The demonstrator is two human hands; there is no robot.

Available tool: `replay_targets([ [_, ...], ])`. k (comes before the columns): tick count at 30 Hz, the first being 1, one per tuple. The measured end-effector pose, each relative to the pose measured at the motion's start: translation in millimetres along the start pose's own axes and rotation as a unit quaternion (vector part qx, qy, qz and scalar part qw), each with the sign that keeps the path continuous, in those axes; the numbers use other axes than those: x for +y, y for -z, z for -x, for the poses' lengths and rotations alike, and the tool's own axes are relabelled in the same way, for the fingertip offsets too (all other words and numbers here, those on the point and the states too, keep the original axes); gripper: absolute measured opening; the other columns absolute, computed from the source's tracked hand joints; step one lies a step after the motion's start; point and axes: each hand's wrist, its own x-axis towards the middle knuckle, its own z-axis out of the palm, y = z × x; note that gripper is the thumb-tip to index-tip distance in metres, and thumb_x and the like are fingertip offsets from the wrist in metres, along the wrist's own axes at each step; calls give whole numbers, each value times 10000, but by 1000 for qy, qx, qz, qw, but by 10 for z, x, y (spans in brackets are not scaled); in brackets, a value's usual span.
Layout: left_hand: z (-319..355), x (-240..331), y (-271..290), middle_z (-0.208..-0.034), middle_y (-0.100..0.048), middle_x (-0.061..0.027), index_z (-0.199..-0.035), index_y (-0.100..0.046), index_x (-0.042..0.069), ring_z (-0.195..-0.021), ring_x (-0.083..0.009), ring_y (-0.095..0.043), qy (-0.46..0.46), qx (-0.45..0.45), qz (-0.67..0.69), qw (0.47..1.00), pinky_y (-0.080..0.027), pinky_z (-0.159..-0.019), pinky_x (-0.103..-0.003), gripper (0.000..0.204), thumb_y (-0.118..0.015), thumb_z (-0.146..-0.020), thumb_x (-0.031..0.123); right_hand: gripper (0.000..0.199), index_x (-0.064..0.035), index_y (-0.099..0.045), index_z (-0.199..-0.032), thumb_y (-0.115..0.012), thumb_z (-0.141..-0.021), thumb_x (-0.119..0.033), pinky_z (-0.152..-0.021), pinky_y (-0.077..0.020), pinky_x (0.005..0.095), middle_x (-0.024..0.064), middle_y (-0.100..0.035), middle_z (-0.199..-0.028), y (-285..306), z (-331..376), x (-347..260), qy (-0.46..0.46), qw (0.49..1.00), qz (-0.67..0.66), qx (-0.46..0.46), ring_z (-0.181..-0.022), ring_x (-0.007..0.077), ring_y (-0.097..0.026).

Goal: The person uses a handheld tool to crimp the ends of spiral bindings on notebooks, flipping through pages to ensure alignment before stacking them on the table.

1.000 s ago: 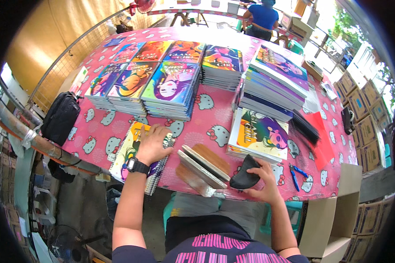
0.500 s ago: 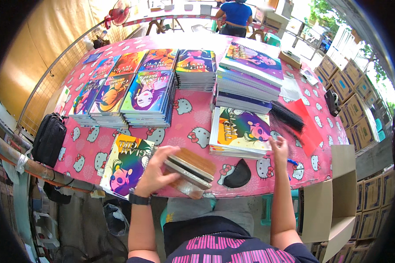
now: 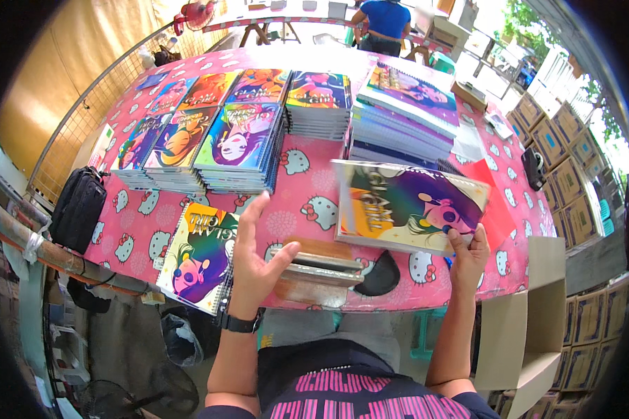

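We see a long worktop [image 3: 307,209] under a pink cartoon-cat cloth, carrying rows of stacked spiral notebooks [image 3: 237,146] with bright illustrated covers, and a taller stack [image 3: 405,119] toward the right. Cardboard boxes [image 3: 573,153] are piled beyond the worktop's right edge, and a black bag [image 3: 77,206] hangs at its left edge. A person in a blue top [image 3: 384,21] stands at the far end.

Our right hand [image 3: 468,255] lifts one notebook [image 3: 409,206] off the worktop, tilted, its fingers closed on the lower right corner. Another notebook [image 3: 199,255] lies flat at the near left edge. Our left hand [image 3: 255,262], wearing a dark wristwatch [image 3: 239,322], has its fingers spread wide and holds nothing; it rests against a small stack of brown boards [image 3: 318,269] at the near edge. Just beside these lies a small black object [image 3: 381,274].
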Motion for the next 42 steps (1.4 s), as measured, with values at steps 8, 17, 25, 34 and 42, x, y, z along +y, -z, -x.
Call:
replay_targets([
  [8,44,57,117,-1029,-630,-56,-1130,-499,-4,-926,-109,-601,57,2,227,972,-480,-823,-263,327,-665,-849,24,319,18,-588,-1105,-686,-802,45,-806,-478,262,25,-640,-926,-593,603,-149,-67,977,-166,-118,-887,113,-596],
  [17,127,-19,297,-982,-652,-73,-1071,-529,-4,-895,-113,-619,71,-39,240,967,-492,-792,-261,274,-671,-837,-11,266,27,-580,-1073,-677,-826,32,-802,-488,256,55,-637,-960,-492,759,173,-92,969,-117,-197,-894,118,-601],
  [25,156,-119,277,-988,-643,-50,-1087,-554,4,-916,-105,-593,69,-38,199,977,-473,-815,-263,264,-668,-849,22,299,32,-604,-1089,-701,-809,-10,-855,-474,295,71,-658,-1002,-578,743,166,-96,967,-71,-223,-939,162,-604],
  [34,355,-522,82,-1179,-553,-91,-1426,-283,26,-1048,-155,-533,116,68,232,963,-401,-918,-289,823,-627,-838,488,872,-82,-266,-1409,-784,-708,-103,-1071,-311,382,132,-383,-1375,-836,1039,315,-104,931,-78,-340,-1268,255,-396],
  [42,2,-520,-75,-1001,-596,-51,-1205,-512,11,-857,-82,-485,31,116,135,984,-396,-741,-214,477,-565,-920,390,698,-44,-409,-1343,-692,-705,-76,-1003,-358,423,170,-503,-1262,-608,803,61,85,906,154,-384,-1190,338,-466],
])
